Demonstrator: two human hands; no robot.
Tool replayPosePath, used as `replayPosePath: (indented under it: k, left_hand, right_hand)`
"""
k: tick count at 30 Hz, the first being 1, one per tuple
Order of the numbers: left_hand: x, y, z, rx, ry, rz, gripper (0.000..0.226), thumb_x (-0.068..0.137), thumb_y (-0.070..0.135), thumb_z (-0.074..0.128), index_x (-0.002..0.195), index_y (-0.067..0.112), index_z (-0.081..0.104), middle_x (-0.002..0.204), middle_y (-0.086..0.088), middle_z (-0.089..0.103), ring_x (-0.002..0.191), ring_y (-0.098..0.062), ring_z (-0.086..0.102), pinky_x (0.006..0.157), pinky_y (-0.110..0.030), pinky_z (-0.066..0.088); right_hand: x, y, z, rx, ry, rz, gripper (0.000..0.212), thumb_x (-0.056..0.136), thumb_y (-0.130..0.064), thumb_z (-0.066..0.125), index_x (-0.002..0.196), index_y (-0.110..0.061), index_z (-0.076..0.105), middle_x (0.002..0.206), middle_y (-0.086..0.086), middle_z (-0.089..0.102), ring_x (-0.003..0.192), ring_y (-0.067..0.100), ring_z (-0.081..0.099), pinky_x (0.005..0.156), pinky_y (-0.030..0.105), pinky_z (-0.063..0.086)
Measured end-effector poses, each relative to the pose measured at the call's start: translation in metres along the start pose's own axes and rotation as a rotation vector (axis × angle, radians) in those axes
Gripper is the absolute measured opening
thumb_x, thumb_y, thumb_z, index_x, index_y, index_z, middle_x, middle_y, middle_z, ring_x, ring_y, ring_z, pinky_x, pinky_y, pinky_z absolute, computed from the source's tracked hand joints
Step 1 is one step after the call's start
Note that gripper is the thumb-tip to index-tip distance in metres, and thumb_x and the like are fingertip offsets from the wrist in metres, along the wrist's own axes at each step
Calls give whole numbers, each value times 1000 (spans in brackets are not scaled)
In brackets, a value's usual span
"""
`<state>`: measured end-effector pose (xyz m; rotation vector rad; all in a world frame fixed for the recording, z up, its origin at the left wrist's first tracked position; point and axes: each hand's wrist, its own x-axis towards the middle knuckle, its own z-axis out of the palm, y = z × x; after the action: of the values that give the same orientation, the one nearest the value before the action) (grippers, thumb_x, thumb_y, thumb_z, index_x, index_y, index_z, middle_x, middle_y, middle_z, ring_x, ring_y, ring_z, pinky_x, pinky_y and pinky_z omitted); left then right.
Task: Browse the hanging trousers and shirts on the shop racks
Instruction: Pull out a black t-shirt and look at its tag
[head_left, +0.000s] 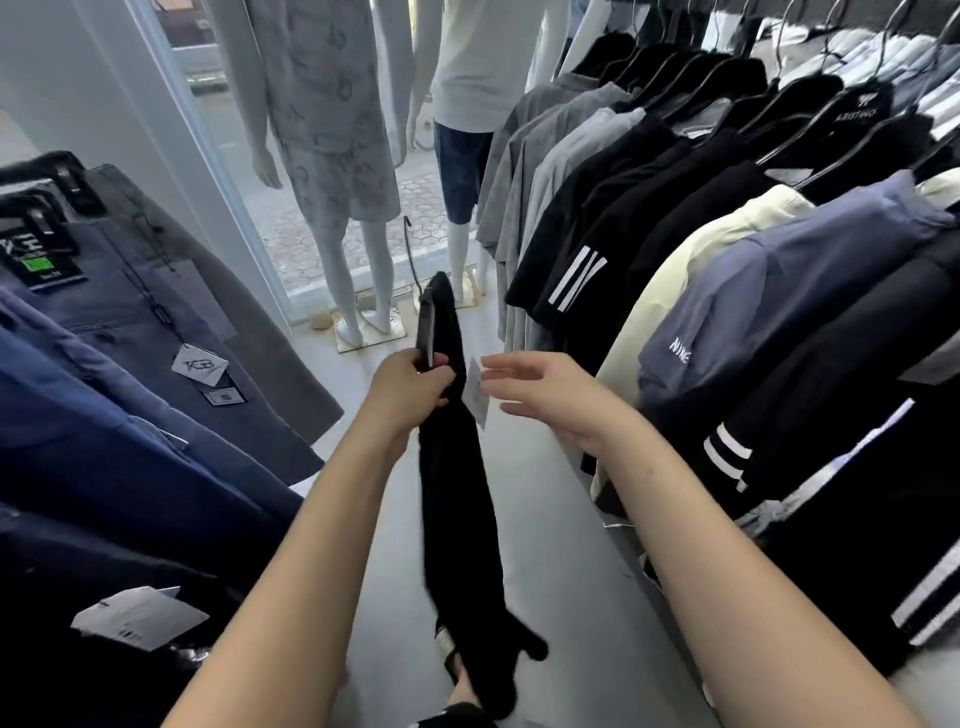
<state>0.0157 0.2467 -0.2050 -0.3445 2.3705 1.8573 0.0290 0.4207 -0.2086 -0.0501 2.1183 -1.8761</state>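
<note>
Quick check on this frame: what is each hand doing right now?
Left hand: grips the black garment near its top.
Right hand: open, fingers spread beside the white tag, holding nothing.

Black trousers (457, 499): matt cloth, soft-looking, w/ a white paper tag (475, 387). Trousers on left rack (156, 332): smooth woven cloth, grey & blue, card tags. Shirts on right (727, 291): matt knit cloth. Hangers (810, 98): black, velvety, thin metal hooks. Mannequins (358, 270): smooth white plastic. Floor (561, 545): pale, slight sheen.
</note>
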Motion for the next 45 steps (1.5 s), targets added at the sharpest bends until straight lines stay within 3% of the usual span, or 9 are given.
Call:
replayPosePath:
  k: [10,16,24,29,36,39,41,43,45]
  left_hand:
    - [-4,20,-26,236,-23,42,47,63,-5,38,91,8,73,77,0,75,78,-19,73,59,-25,43]
    - [-15,31,-23,364,-82,86,46,57,-9,37,78,4,76,71,-2,75,69,-15,65,50,-22,38]
    - [-30,51,-12,484,-202,203,40,64,-7,42,59,17,74,63,-2,72,45,-7,49,43,-19,33]
    - [-36,61,2,574,-297,230,37,62,-7,44,54,16,72,56,2,69,45,-8,45,43,-19,31]
    - [-35,72,44,610,-424,253,32,56,-11,43,52,11,66,60,-6,71,59,-14,60,53,-23,40]
    - [-33,81,72,625,-450,301,27,61,-10,47,58,8,67,71,-16,72,65,-24,63,59,-28,43]
    - [-34,90,91,638,-467,328,23,68,-9,50,62,6,66,63,-12,68,52,-11,58,50,-19,40]
    - [-36,99,110,655,-499,352,26,74,-7,51,62,13,64,50,2,62,43,-2,53,43,-13,38]
    - [-38,109,128,689,-551,384,22,76,-3,52,70,13,67,58,2,64,53,-7,57,47,-17,42]
  right_hand:
    - [-9,6,-40,6,307,112,17,90,-22,69,106,-22,70,107,0,71,97,11,70,87,34,59]
    - [-47,-15,-70,-152,1322,-336,4,86,-22,52,87,-21,56,84,0,63,77,15,58,75,15,43]
    - [-65,-18,-110,-18,1666,-400,29,73,-16,54,98,-12,41,104,8,45,85,18,41,80,20,36]
    - [-62,-17,-143,635,1212,75,18,79,-16,59,94,-14,50,88,6,56,56,17,50,44,22,39]
    - [-65,-28,-156,208,818,215,8,86,-30,59,87,-23,61,106,-1,68,97,14,61,81,28,45]
    - [-72,-36,-166,132,671,216,28,93,-38,46,115,-24,58,112,1,70,117,21,55,101,39,36]
    - [-79,-44,-170,37,645,201,47,99,-41,34,138,-20,49,120,4,68,108,19,58,93,31,39]
    - [-87,-50,-177,-114,675,190,53,99,-49,29,130,-19,59,115,3,69,96,15,60,75,24,39]
    - [-96,-55,-186,-260,696,216,57,89,-62,29,110,-27,69,99,-1,73,105,20,61,88,31,44]
